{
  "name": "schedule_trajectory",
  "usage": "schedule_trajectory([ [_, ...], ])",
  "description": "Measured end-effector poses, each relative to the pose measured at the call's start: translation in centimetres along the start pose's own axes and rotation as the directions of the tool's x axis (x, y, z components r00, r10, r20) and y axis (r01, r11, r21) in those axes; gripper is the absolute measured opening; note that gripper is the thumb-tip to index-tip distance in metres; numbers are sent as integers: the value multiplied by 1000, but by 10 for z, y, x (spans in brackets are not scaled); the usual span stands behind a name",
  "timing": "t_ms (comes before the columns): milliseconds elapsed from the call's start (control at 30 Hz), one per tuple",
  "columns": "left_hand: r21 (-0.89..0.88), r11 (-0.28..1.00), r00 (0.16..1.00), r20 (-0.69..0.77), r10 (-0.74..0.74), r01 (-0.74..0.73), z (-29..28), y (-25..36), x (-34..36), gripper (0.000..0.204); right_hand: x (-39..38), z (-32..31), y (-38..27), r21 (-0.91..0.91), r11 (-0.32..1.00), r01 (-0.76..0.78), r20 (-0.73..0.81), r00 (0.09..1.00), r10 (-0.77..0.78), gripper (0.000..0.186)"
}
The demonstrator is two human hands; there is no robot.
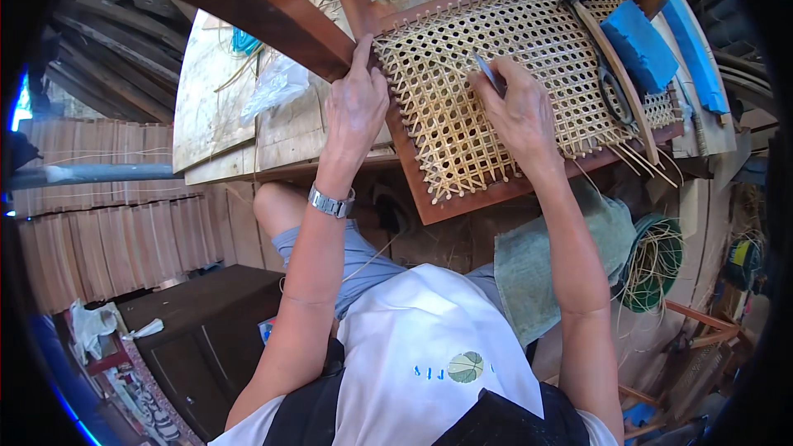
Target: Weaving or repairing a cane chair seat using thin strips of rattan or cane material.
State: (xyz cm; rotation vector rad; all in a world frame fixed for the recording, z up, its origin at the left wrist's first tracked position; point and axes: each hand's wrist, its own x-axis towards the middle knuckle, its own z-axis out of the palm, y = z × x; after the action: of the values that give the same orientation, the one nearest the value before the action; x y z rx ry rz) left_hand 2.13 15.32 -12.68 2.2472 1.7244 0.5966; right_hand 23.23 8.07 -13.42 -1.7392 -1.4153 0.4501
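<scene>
A: Where is the woven cane seat (529, 41) placed?

B: Laid on the plank bench (211, 107); near corner of its wooden frame (479, 201) overhangs toward the lap.

A: State of the grip?

B: Slim pointed metal tool (487, 71) grasped in the right hand (522, 111), over the weave; contact of the tip cannot be made out. Left hand (355, 107) rested at the frame's left corner, index finger extended; whether anything is pinched under its curled fingers cannot be told.

A: Handling?

B: Frame judged stiff and fairly light, mesh springy, single strands easily split. Best held by the bare rail, not by the weave. A hammer (629, 87) and a blue block (640, 45) are borne at the right; if tilted, these could be slid off.
</scene>
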Motion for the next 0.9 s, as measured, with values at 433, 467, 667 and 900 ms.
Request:
schedule_trajectory([
  [433,-21,999,999,9,-50,50,2,2,1,45,5,-5,7,52,990,-133,141,982,124,33],
  [467,-32,998,999,19,-46,47,1,3,1,45,6,-5,8,55,990,-132,142,982,123,33],
  [667,33,999,998,-58,-9,11,7,-1,-1,38,8,-7,8,65,985,-158,146,978,147,26],
  [900,-4,1000,999,-34,-17,16,6,1,2,36,10,-6,14,76,990,-116,114,988,107,22],
])
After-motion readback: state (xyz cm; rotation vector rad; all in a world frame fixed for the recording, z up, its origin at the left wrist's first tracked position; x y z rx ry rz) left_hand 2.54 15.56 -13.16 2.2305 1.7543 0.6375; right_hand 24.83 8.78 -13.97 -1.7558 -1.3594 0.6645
